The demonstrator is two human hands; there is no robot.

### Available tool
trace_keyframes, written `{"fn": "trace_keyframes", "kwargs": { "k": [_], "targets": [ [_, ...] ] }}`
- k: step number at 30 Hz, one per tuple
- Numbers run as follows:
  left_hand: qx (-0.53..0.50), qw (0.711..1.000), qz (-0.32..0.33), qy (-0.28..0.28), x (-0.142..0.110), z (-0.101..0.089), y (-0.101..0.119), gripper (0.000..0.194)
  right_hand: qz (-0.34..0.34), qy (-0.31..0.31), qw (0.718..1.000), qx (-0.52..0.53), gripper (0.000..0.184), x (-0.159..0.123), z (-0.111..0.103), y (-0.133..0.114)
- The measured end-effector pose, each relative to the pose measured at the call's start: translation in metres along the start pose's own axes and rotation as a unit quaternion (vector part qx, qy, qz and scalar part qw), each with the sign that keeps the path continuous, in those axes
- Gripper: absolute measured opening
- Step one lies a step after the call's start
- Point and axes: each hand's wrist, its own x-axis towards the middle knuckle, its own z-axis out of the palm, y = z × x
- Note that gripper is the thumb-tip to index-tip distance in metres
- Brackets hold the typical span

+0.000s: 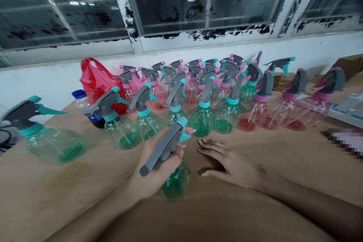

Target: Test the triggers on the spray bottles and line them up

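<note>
Spray bottle (185, 176), green liquid (172, 189) seemingly inside, left hand (155, 179) clamped around its neck, right hand (228, 159) on table (56, 200), fingers apart

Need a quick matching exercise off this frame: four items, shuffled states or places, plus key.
1. left hand
2. right hand
3. crumpled red plastic bag
4. clear plastic bottle with blue cap

A. palm down, holding nothing
B. in front of the red bag
C. around a translucent green spray bottle with grey-and-teal head
D. by the white wall, behind the blue-capped bottle

Pairs: 1-C, 2-A, 3-D, 4-B
</note>
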Motion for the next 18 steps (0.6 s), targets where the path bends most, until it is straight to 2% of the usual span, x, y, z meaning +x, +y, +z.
{"fn": "trace_keyframes", "kwargs": {
  "k": [12, 18],
  "targets": [
    [0.004, 1.0, 0.008, -0.005, -0.0027, -0.0003, -0.0013, 0.044, -0.01, 0.014, 1.0, 0.005, 0.059, -0.0011, 0.0019, 0.0024],
    [0.055, 0.998, 0.035, 0.01, -0.0013, -0.0038, 0.0011, 0.028, -0.002, 0.0, 1.0, 0.003, 0.06, -0.0004, -0.0007, 0.0004]
  ]
}}
